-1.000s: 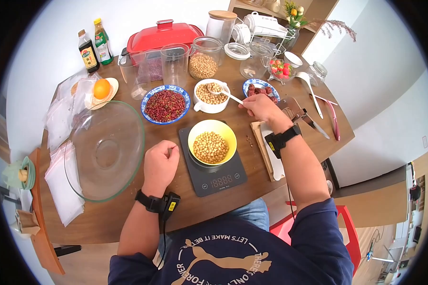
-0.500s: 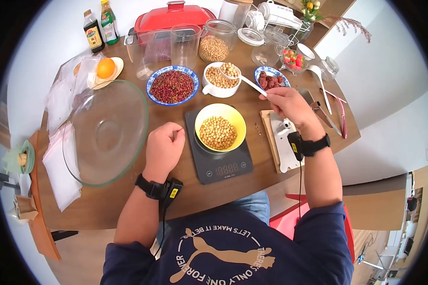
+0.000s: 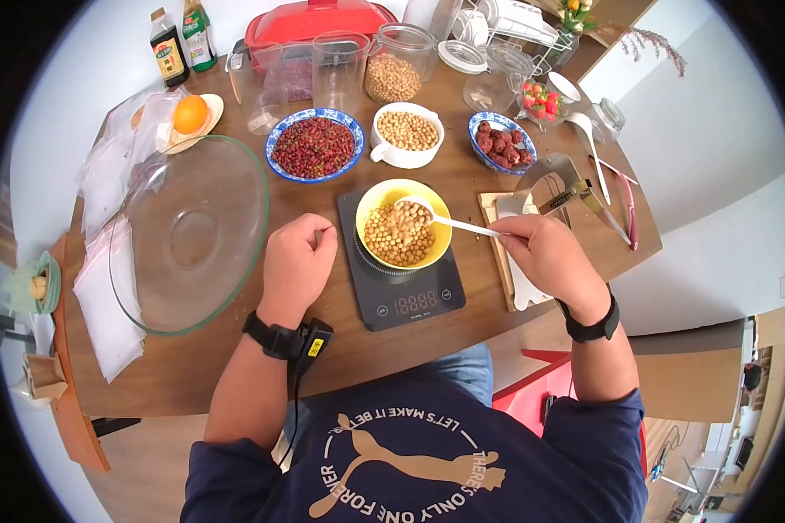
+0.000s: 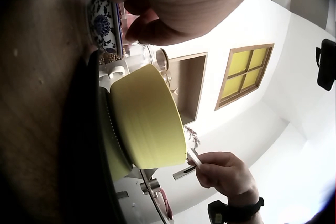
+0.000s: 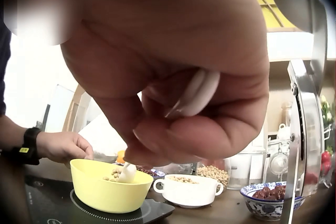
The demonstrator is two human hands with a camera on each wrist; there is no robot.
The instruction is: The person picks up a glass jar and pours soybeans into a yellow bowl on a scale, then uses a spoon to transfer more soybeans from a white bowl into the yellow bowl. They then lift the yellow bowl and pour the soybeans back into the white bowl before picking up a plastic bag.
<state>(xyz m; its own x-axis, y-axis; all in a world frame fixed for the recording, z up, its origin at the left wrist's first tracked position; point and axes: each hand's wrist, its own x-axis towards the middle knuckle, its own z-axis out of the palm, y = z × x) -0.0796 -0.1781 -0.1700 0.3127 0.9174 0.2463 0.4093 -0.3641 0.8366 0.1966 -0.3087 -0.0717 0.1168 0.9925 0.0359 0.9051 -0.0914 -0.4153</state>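
Over the yellow bowl (image 3: 403,234) on the scale (image 3: 400,272) mid-desk: right hand (image 3: 545,256) pinching spoon (image 3: 420,211) of soybeans, left hand (image 3: 298,267) fisted, empty. Could easily spill beans onto desk (image 3: 235,366) if tipped too fast.

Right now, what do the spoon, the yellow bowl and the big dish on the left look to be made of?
Spoon: glossy white, probably ceramic or melamine; the right hand pinches its handle. Yellow bowl: opaque, smooth, soft sheen, ceramic or plastic. Big dish: clear glass, the wooden table shows through it.
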